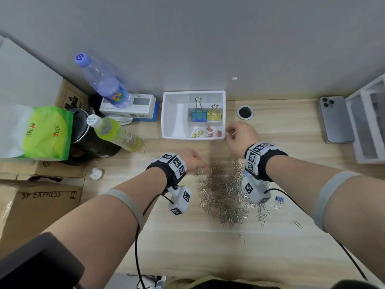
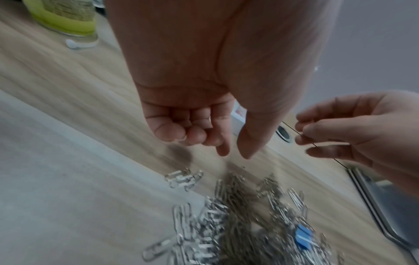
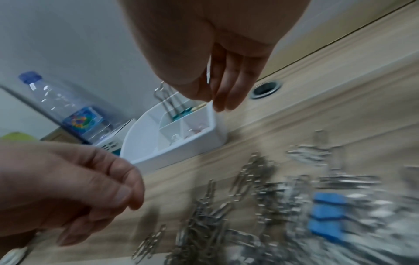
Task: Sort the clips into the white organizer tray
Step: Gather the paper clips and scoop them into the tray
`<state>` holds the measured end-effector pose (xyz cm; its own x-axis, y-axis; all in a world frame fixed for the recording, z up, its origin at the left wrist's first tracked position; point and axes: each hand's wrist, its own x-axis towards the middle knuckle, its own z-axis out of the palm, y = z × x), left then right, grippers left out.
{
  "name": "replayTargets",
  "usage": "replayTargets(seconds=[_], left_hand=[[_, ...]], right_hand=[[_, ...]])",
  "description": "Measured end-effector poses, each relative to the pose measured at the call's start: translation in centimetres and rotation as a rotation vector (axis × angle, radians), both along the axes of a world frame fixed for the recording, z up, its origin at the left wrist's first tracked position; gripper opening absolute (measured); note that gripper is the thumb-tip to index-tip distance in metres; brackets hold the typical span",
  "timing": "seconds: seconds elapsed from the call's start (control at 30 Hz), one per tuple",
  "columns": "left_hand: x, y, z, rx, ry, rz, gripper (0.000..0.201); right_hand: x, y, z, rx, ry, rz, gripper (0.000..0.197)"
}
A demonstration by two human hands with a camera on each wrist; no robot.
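Wooden desk point(image 1: 187, 247); tray point(image 1: 169, 115) holds two large binder clips point(image 1: 206, 113); right grip point(image 1: 239, 135) pinches paperclip point(image 1: 233, 133); left grip point(image 1: 192, 160) loosely curled, empty.

i see a pile of shiny metal paper clips point(image 1: 224, 197) on a pale wood-look surface point(image 1: 208, 247) that seems smooth. the tray point(image 1: 173, 113) is smooth white plastic. the bottle point(image 1: 104, 82) is clear, glossy plastic. the box point(image 1: 31, 205) is rough brown cardboard.
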<state>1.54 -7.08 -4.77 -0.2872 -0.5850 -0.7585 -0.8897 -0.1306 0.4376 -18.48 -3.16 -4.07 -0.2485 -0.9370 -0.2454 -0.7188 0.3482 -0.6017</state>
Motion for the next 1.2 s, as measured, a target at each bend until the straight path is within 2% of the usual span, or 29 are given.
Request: replayTargets(seconds=[0.1,0.27,0.43,0.53,0.7,0.9,1.07,1.2], left_hand=[[-1.8,1.2,0.7,0.005,0.0,-0.048,0.023],[-5.8,4.0,0.6,0.004,0.036,-0.12,0.019],[-9.7,6.6,0.3,-0.076,0.05,-0.177,0.021],[-11.3,7.7,0.0,-0.161,0.032,-0.314,0.026],[-13.1,8.9,-0.7,-0.281,-0.003,-0.43,0.033],[-13.9,9.5,-1.7,-0.291,-0.018,-0.392,0.02],[-13.9,9.0,-1.4,-0.272,-0.015,-0.354,0.012],[-13.3,8.6,-1.3,-0.233,0.003,-0.364,0.009]], right_hand=[[-2.6,2.3,-0.1,0.126,-0.024,-0.053,0.019],[-6.6,8.4,-0.7,0.276,0.0,-0.143,0.006],[-9.6,14.8,-1.9,0.438,0.029,-0.172,0.015],[-9.9,17.3,-2.4,0.507,-0.034,-0.123,0.014],[-8.7,19.3,-2.9,0.473,-0.082,0.005,0.015],[-8.4,19.6,-3.5,0.433,-0.026,0.072,0.011],[-8.6,19.3,-3.3,0.381,-0.074,0.047,0.011],[-8.3,18.6,-3.6,0.336,-0.067,0.145,0.026]])
